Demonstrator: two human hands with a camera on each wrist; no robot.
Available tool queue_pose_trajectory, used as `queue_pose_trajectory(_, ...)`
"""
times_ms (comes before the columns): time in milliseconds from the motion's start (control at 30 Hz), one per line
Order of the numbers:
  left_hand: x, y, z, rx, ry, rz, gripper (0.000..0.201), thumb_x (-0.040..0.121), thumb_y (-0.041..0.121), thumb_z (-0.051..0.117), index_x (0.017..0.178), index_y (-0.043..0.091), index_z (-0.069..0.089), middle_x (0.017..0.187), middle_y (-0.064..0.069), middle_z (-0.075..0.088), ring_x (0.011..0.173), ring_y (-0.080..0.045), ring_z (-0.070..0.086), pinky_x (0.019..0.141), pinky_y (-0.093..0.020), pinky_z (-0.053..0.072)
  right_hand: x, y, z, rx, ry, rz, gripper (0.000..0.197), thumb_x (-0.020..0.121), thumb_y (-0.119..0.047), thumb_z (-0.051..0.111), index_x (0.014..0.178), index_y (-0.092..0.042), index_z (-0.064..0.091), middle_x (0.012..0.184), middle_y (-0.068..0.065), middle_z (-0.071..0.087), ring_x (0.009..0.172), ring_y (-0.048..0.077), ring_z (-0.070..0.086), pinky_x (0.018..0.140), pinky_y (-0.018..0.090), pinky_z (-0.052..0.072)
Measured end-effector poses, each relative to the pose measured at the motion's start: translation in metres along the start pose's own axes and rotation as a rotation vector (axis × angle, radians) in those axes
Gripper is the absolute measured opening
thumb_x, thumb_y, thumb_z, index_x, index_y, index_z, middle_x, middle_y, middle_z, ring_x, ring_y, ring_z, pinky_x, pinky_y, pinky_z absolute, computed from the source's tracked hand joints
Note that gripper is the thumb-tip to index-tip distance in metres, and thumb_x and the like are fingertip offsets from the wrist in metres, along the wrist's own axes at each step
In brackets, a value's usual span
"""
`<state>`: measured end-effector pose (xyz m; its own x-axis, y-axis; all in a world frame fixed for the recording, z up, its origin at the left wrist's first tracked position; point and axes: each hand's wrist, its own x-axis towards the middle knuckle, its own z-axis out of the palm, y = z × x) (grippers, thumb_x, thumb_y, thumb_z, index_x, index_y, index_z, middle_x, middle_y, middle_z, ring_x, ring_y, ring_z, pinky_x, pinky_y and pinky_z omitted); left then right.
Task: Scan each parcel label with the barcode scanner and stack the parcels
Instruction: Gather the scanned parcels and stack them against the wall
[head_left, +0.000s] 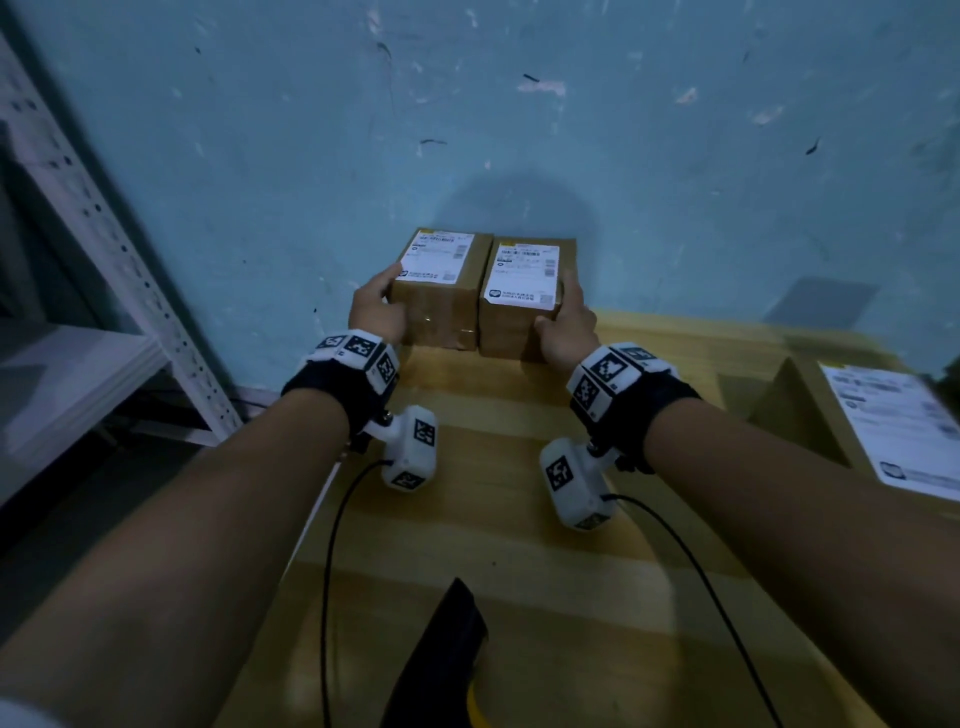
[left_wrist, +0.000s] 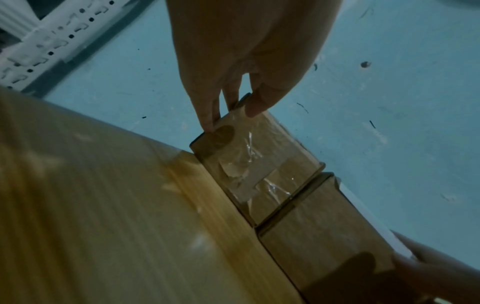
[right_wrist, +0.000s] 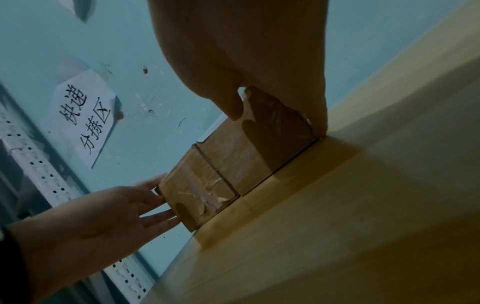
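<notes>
Item: two small brown cardboard parcels, side by side and touching, at the far edge of a pale wooden table against a scuffed blue wall.

Left parcel: white printed label on top, clear tape on the near face. The left hand grasps its outer left side, fingers along that side, thumb on the near face.

Right parcel: white printed label on top. The right hand grasps its outer right side, thumb on the near face, fingers along the side.

Third parcel: larger brown cardboard box with a white label, at the table's right edge, well apart from the pair.

Black and yellow object: on the near table edge; likely the scanner, though too dark to tell.

Surroundings: white perforated metal shelving at left; handwritten paper notice on the wall.
</notes>
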<state>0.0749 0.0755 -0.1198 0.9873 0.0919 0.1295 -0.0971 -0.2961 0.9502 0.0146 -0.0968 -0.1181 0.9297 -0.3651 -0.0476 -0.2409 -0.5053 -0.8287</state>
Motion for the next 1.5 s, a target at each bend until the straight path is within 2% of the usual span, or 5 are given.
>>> queue_pose_trajectory(433, 0.007, -0.004, -0.001, 0.118, -0.104, -0.039, 0.064, 0.09, -0.008, 0.04, 0.147, 0.018, 0.029, 0.145, -0.008, 0.043, 0.128, -0.024, 0.047, 0.096, -0.022, 0.04, -0.003, -0.017, 0.002, 0.009, 0.038, 0.135, 0.065, 0.101, -0.025, 0.036, 0.151, -0.029, -0.007, 0.158, 0.02, -0.004, 0.143, 0.04, 0.018, 0.115, 0.046, 0.016)
queue_pose_trajectory(700, -0.018, 0.026, -0.012, 0.361, -0.131, -0.061, 0.079, 0.092, 0.009, 0.049, 0.149, 0.035, 0.001, 0.159, -0.007, 0.004, 0.146, -0.032, 0.006, 0.12, -0.042, 0.009, -0.043, -0.023, -0.036, -0.079, -0.008, 0.093, 0.097, 0.089, -0.024, 0.061, 0.149, -0.032, -0.014, 0.158, 0.012, -0.018, 0.147, 0.036, 0.0, 0.119, 0.044, 0.011)
queue_pose_trajectory(933, -0.09, 0.123, 0.018, 0.034, -0.184, 0.194, 0.043, 0.091, -0.006, 0.046, 0.133, 0.0, 0.044, 0.138, -0.018, 0.046, 0.13, -0.027, 0.043, 0.102, -0.028, 0.037, -0.124, -0.039, -0.13, -0.063, 0.125, -0.042, 0.077, 0.084, -0.023, 0.067, 0.145, -0.007, 0.024, 0.148, 0.019, 0.03, 0.138, 0.033, 0.03, 0.113, 0.037, 0.028)
queue_pose_trajectory(1267, -0.231, 0.204, 0.115, -0.135, -0.606, 0.223, 0.042, 0.091, -0.011, 0.043, 0.132, -0.006, 0.042, 0.096, -0.01, 0.053, 0.064, 0.0, 0.053, 0.054, -0.005, 0.039, -0.222, 0.018, -0.296, -0.239, 0.436, 0.111, 0.065, 0.085, -0.03, 0.064, 0.139, -0.009, 0.035, 0.142, 0.017, 0.042, 0.132, 0.034, 0.038, 0.106, 0.032, 0.032)
queue_pose_trajectory(1500, -0.303, 0.225, 0.184, -0.146, -0.857, -0.028, 0.053, 0.098, 0.018, 0.043, 0.147, 0.014, 0.022, 0.125, -0.01, 0.048, 0.09, -0.015, 0.053, 0.064, -0.021, 0.043, -0.233, 0.075, -0.332, 0.08, 0.45, 0.322, 0.083, 0.088, -0.029, 0.06, 0.15, -0.006, 0.008, 0.144, 0.02, 0.036, 0.13, 0.033, 0.041, 0.104, 0.035, 0.037)
